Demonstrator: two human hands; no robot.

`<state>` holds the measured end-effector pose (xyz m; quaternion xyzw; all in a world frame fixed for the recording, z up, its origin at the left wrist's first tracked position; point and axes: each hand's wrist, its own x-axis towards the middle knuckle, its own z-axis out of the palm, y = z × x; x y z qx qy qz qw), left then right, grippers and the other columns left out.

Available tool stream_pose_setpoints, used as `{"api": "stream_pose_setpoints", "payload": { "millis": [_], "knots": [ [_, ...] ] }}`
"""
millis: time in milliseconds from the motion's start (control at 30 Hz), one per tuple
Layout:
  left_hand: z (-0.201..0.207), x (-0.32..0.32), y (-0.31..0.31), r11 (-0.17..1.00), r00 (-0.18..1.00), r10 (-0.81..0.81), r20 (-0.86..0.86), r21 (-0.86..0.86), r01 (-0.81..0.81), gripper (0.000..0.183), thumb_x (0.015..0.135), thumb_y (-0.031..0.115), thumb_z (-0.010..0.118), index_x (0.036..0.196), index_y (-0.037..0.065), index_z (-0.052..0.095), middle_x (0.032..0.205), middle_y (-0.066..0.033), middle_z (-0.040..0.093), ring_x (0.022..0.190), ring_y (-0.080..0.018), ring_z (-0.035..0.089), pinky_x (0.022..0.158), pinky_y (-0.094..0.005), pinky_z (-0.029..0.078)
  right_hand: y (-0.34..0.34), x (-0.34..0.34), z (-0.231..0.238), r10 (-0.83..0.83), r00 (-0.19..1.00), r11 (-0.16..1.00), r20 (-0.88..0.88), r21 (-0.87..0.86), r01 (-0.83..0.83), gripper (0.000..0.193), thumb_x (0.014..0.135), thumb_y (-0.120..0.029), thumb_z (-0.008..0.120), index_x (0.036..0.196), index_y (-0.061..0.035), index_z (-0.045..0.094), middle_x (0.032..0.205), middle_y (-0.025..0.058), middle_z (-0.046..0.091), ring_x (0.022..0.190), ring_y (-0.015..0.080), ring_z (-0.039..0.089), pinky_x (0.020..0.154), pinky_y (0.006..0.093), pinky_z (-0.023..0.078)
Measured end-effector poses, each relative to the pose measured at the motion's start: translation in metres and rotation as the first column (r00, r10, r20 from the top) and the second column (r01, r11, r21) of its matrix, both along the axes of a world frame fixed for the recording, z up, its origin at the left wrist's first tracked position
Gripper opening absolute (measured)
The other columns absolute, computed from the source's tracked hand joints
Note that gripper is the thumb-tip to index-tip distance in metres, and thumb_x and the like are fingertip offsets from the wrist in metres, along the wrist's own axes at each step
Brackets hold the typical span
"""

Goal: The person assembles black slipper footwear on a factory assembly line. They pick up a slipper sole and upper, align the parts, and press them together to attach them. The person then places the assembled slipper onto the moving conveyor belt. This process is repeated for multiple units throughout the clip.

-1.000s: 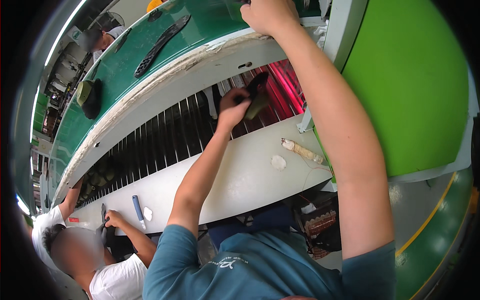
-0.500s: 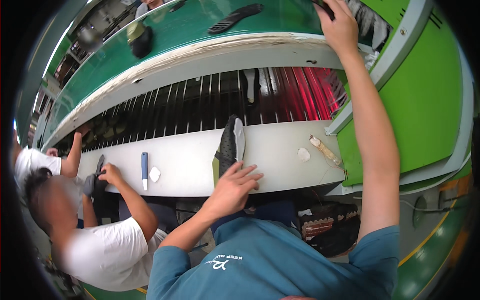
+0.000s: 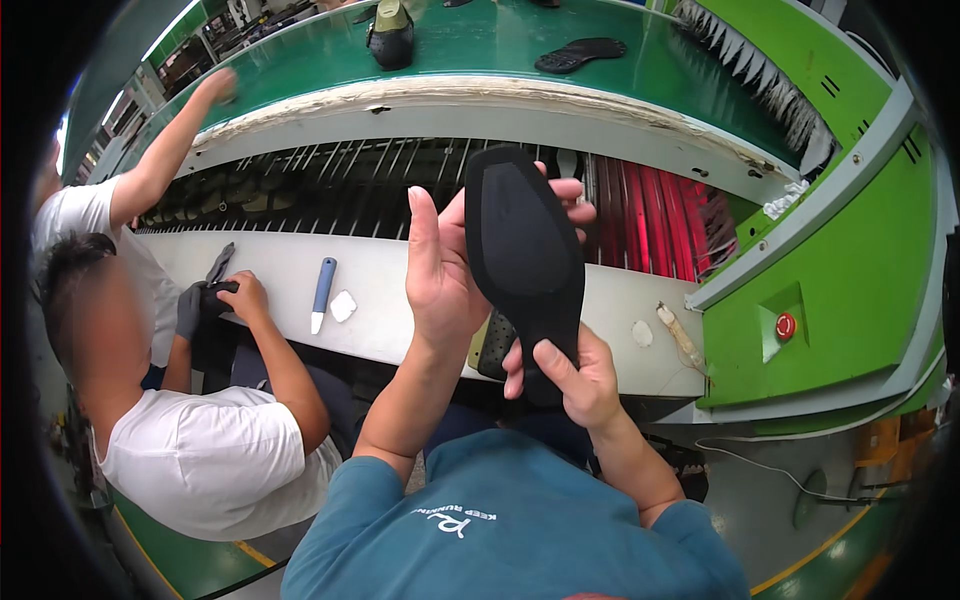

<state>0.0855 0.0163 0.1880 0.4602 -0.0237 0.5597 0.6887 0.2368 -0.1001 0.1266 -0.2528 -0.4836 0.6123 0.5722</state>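
My right hand [image 3: 580,385] is closed round the narrow lower end of a black shoe sole [image 3: 525,230], thumb on the face towards me. The sole stands upright in front of my chest. Behind its wide end is my left hand [image 3: 450,255], its thumb sticking up apart and its fingertips showing past the sole's right edge; whether it bears the sole's weight is hidden. A dark, dotted shoe upper with an olive part [image 3: 492,345] lies on the white ledge [image 3: 390,260], mostly covered by the sole and hands.
A blue-handled tool [image 3: 323,295], white pads [image 3: 343,306] and a wrapped stick [image 3: 680,335] lie on the ledge. Beyond run rollers [image 3: 350,185] and a green belt [image 3: 480,55] carrying another sole [image 3: 582,54] and a shoe [image 3: 390,38]. Co-workers [image 3: 200,450] are at left, a green machine [image 3: 830,290] at right.
My right hand has come back from the green belt at upper right, now with a black sole. My left hand has left the shoe upper and risen behind the sole. The view has shifted.
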Motion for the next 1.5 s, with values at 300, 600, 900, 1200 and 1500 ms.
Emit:
{"api": "stream_pose_setpoints", "payload": {
  "millis": [300, 600, 900, 1200, 1500],
  "knots": [
    [0.002, 0.009, -0.018, 0.988, 0.991, -0.056, 0.122, -0.139, 0.073, 0.088, 0.117, 0.067, 0.019, 0.141, -0.008, 0.059, 0.111, -0.0207, 0.069, 0.097, -0.0345, 0.073, 0.093, -0.0562, 0.063, -0.009, 0.002, -0.017, 0.126, 0.991, 0.99, -0.05, -0.058, -0.129, 0.032, 0.117, -0.021, 0.06, 0.131, 0.0065, 0.063, 0.11, 0.0174, 0.075, 0.092, 0.0256, 0.078, 0.083, 0.0402, 0.065],
    [-0.006, 0.019, -0.02, 0.967, 0.972, 0.235, -0.007, -0.097, -0.234, 0.043, 0.121, 0.041, 0.046, 0.105, 0.003, 0.056, 0.089, -0.0098, 0.058, 0.078, -0.0218, 0.066, 0.073, -0.0436, 0.065, -0.005, 0.011, -0.015, 0.184, 0.982, 0.98, -0.047, -0.063, -0.186, 0.028, 0.115, -0.018, 0.063, 0.129, 0.0055, 0.067, 0.113, 0.0145, 0.078, 0.1, 0.0217, 0.078, 0.092, 0.0375, 0.064],
    [-0.049, 0.035, -0.006, 0.946, 0.821, 0.323, -0.471, 0.126, -0.3, 0.072, 0.123, 0.049, 0.022, 0.123, -0.006, 0.069, 0.116, -0.0207, 0.074, 0.106, -0.0266, 0.071, 0.097, -0.0389, 0.058, 0.001, 0.024, -0.034, -0.126, 0.992, 0.986, -0.012, -0.108, 0.124, 0.029, 0.116, -0.027, 0.065, 0.119, 0.0014, 0.07, 0.099, 0.0084, 0.076, 0.089, 0.0149, 0.073, 0.082, 0.0323, 0.061],
    [-0.183, 0.014, 0.097, 0.904, -0.022, 0.357, -0.934, 0.351, -0.245, 0.086, 0.089, 0.047, 0.091, 0.148, -0.007, 0.059, 0.125, -0.0251, 0.077, 0.114, -0.0333, 0.076, 0.104, -0.0421, 0.058, -0.013, 0.042, -0.082, -0.319, 0.947, 0.917, 0.024, -0.244, 0.315, 0.027, 0.117, -0.027, 0.063, 0.121, -0.0009, 0.068, 0.096, 0.0098, 0.075, 0.082, 0.0166, 0.072, 0.076, 0.0331, 0.061],
    [-0.092, 0.008, 0.052, 0.936, 0.828, 0.265, -0.494, -0.074, -0.344, 0.043, 0.099, 0.017, 0.083, 0.135, -0.003, 0.069, 0.113, -0.0096, 0.081, 0.099, -0.0142, 0.076, 0.089, -0.0305, 0.062, -0.017, 0.051, -0.091, -0.482, 0.876, 0.841, -0.026, -0.293, 0.454, 0.022, 0.115, -0.023, 0.065, 0.12, -0.0021, 0.068, 0.1, 0.0083, 0.075, 0.083, 0.0155, 0.072, 0.078, 0.0332, 0.061]
  ]
}}
